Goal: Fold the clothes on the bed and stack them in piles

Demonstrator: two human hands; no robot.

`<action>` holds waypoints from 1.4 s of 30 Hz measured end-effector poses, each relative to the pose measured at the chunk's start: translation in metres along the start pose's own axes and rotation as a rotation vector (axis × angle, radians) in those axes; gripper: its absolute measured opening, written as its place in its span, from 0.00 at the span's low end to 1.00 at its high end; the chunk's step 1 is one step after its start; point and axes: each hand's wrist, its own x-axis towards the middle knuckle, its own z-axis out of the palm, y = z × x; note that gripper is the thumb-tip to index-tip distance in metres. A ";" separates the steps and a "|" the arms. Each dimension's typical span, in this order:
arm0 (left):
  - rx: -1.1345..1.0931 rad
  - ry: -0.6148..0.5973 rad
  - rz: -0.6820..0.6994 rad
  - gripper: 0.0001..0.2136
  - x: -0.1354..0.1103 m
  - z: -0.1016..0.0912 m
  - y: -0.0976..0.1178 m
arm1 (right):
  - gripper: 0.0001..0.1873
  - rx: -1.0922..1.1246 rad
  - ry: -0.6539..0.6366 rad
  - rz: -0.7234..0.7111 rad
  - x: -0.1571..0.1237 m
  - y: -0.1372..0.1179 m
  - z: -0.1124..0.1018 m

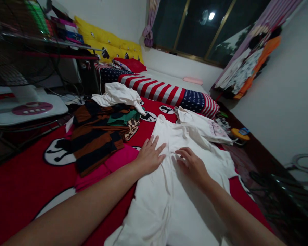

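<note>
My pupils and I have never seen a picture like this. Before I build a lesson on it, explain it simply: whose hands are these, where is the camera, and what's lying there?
No machine here: these are a person's own bare hands. The one picture comes from a camera on their head, looking forward and down, so the forearms enter from below. A white garment is spread on a red patterned cover. The left hand rests on it, fingers spread; the right hand has bent fingers at a fold, though whether they pinch it isn't clear. To the left lie a brown-and-dark striped garment and bright pink cloth; beyond, to the right, another white garment.
</note>
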 end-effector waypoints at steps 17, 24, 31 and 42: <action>-0.038 -0.088 0.367 0.25 -0.003 -0.005 -0.002 | 0.11 -0.033 0.247 0.318 -0.058 0.083 -0.040; -0.061 -0.071 0.348 0.25 -0.002 -0.003 -0.001 | 0.18 -0.436 0.196 0.614 -0.065 0.173 -0.050; -0.092 -0.058 0.340 0.25 -0.002 -0.002 -0.003 | 0.23 -0.437 -0.011 0.684 -0.041 0.198 -0.038; -0.120 -0.040 0.327 0.24 -0.002 -0.002 -0.002 | 0.18 -0.388 0.088 0.866 -0.035 0.178 -0.082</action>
